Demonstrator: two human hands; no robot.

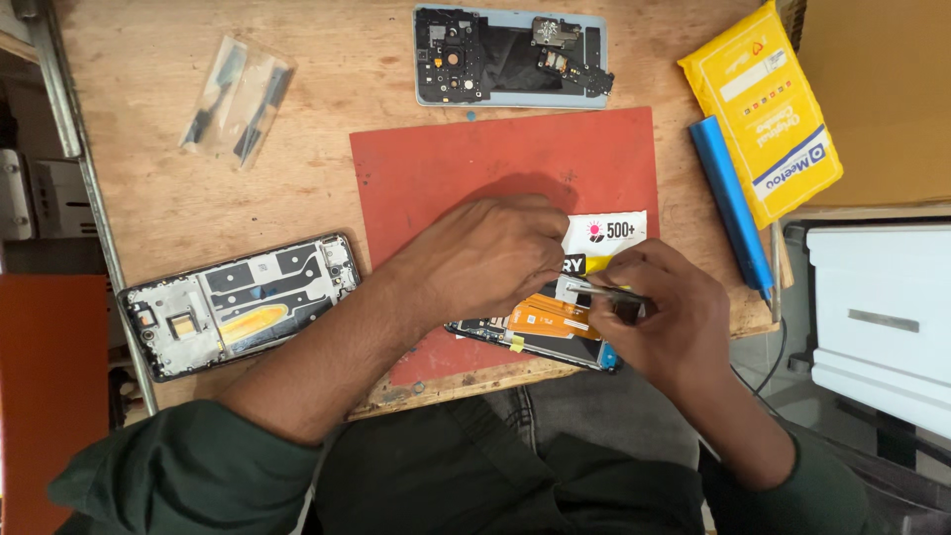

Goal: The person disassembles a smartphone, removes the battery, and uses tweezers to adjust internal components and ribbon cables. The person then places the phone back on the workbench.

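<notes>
Your left hand [495, 260] pinned the fragile opened phone [540, 332] by its edge while your right hand [659, 317] pinched slim metal tweezers [604, 293] over its delicate orange flex cable [555, 315].

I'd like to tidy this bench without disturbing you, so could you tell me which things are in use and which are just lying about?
In use: the left hand steadying the opened phone on the red mat; the right hand holding tweezers.

Lying about: phone frame, back cover, yellow packet, blue tool, clear bag.
</notes>
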